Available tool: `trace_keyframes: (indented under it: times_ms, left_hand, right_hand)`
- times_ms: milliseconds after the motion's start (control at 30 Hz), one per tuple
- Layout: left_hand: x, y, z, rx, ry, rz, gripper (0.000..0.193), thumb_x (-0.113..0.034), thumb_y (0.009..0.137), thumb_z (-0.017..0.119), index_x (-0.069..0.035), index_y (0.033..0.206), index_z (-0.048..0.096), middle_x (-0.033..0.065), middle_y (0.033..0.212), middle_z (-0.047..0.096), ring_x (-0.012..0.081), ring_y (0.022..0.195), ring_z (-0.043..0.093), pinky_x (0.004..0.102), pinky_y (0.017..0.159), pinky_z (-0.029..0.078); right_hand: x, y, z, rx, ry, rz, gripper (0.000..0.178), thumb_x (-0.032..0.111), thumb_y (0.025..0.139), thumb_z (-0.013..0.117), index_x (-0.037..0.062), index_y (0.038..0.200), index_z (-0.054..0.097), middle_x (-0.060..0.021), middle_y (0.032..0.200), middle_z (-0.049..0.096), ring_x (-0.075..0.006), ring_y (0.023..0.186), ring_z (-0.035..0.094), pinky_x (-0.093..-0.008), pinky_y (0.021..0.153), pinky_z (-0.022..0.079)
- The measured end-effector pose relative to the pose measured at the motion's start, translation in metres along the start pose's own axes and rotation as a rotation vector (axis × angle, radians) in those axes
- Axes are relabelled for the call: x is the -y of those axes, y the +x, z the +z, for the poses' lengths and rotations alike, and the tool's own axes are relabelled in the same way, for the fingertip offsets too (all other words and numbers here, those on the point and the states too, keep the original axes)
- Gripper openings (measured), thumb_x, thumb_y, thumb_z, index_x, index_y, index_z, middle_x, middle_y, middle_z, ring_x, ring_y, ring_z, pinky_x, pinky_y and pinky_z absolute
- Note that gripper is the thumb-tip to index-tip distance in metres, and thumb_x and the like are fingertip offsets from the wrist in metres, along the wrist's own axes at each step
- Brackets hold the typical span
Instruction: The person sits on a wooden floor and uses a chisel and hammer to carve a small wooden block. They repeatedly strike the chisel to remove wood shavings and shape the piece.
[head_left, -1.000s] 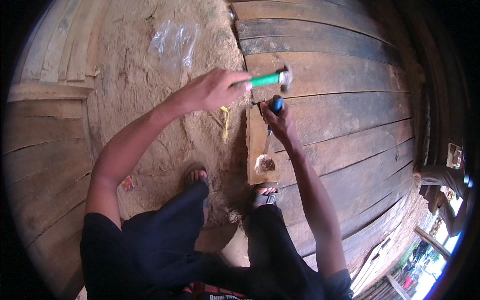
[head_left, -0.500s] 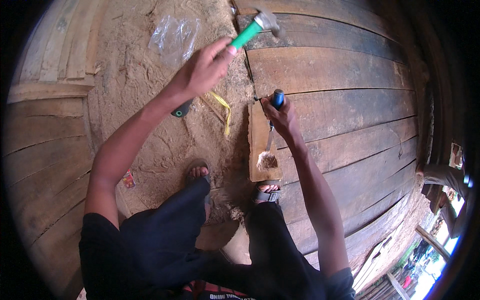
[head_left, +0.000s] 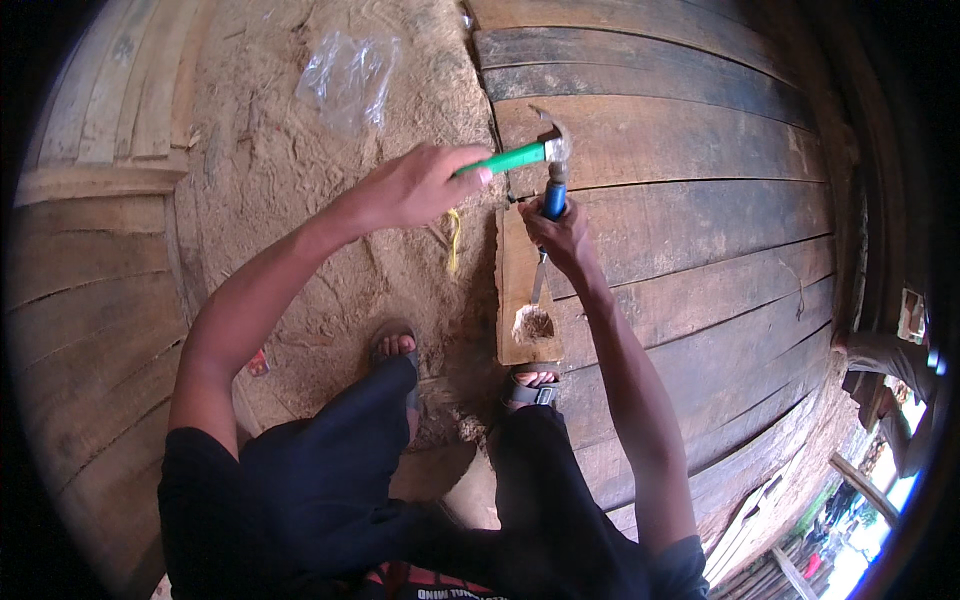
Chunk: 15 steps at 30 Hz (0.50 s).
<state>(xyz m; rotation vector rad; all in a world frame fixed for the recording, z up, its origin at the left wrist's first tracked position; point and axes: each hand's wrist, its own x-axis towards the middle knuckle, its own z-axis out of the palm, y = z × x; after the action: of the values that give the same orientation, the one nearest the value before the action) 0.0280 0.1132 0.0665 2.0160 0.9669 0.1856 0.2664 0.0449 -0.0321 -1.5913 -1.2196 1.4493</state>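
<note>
My left hand (head_left: 418, 188) is closed round the green handle of a claw hammer (head_left: 520, 157). The hammer's head meets, or nearly meets, the butt end of a chisel (head_left: 555, 197) with a blue handle. Around that handle my right hand (head_left: 562, 237) is wrapped, keeping the tool tilted. The chisel's steel blade slants down toward me, its tip at the far edge of a rough hollow (head_left: 533, 322) cut into a wooden block (head_left: 516, 262). Pale chips and broken fibres line the hollow. The block's near end lies against my right sandal (head_left: 533, 388).
Wide planks (head_left: 690, 215) form a surface on the right. Sawdust-covered ground (head_left: 300, 210) lies to the left, with a clear plastic bag (head_left: 350, 75) and a yellow strip (head_left: 455, 240). More boards (head_left: 100, 260) stand at the far left. Another person's limb (head_left: 885, 352) shows at the right edge.
The hammer has swung down and to the right, from raised beyond the chisel to its butt end. My left hand came lower with it. My right hand and the block stayed put.
</note>
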Motion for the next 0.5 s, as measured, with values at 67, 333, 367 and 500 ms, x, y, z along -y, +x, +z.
trace_keyframes:
  times_ms: [67, 333, 367, 500]
  left_hand:
    - [-0.003, 0.005, -0.009, -0.006, -0.095, -0.093, 0.040, -0.036, 0.103, 0.042, -0.004, 0.123, 0.055, -0.0006, 0.068, 0.051, 0.0094, 0.055, 0.045, 0.0292, 0.050, 0.041]
    - [-0.012, 0.002, -0.008, 0.053, -0.049, -0.123, 0.043, -0.037, 0.103, 0.042, -0.004, 0.128, 0.052, -0.0002, 0.067, 0.050, 0.0087, 0.054, 0.045, 0.0295, 0.050, 0.041]
    - [-0.017, 0.003, -0.010, 0.017, -0.046, -0.108, 0.044, -0.038, 0.103, 0.042, -0.004, 0.130, 0.051, 0.0001, 0.068, 0.050, 0.0086, 0.054, 0.046, 0.0298, 0.050, 0.041]
    - [-0.026, 0.009, -0.011, -0.304, -0.145, -0.044, 0.051, -0.037, 0.102, 0.044, -0.003, 0.140, 0.043, 0.0032, 0.068, 0.053, 0.0099, 0.054, 0.050, 0.0319, 0.050, 0.041]
  right_hand:
    - [0.001, 0.000, 0.001, -0.009, 0.008, 0.008, 0.025, 0.023, 0.085, 0.072, 0.0021, 0.078, 0.061, -0.0011, 0.060, 0.056, -0.0077, 0.053, 0.052, -0.0254, 0.049, 0.042]
    - [-0.005, 0.000, 0.002, -0.001, 0.042, 0.002, 0.024, 0.022, 0.086, 0.071, 0.0027, 0.078, 0.060, 0.0005, 0.060, 0.054, -0.0072, 0.053, 0.049, -0.0259, 0.048, 0.040]
    - [-0.005, 0.001, 0.002, 0.007, 0.054, 0.003, 0.024, 0.022, 0.086, 0.071, 0.0026, 0.078, 0.060, 0.0005, 0.060, 0.054, -0.0072, 0.053, 0.049, -0.0261, 0.048, 0.040]
    - [-0.008, 0.002, 0.001, 0.016, 0.067, -0.010, 0.025, 0.023, 0.087, 0.070, 0.0021, 0.077, 0.060, 0.0003, 0.059, 0.053, -0.0073, 0.052, 0.048, -0.0268, 0.047, 0.039]
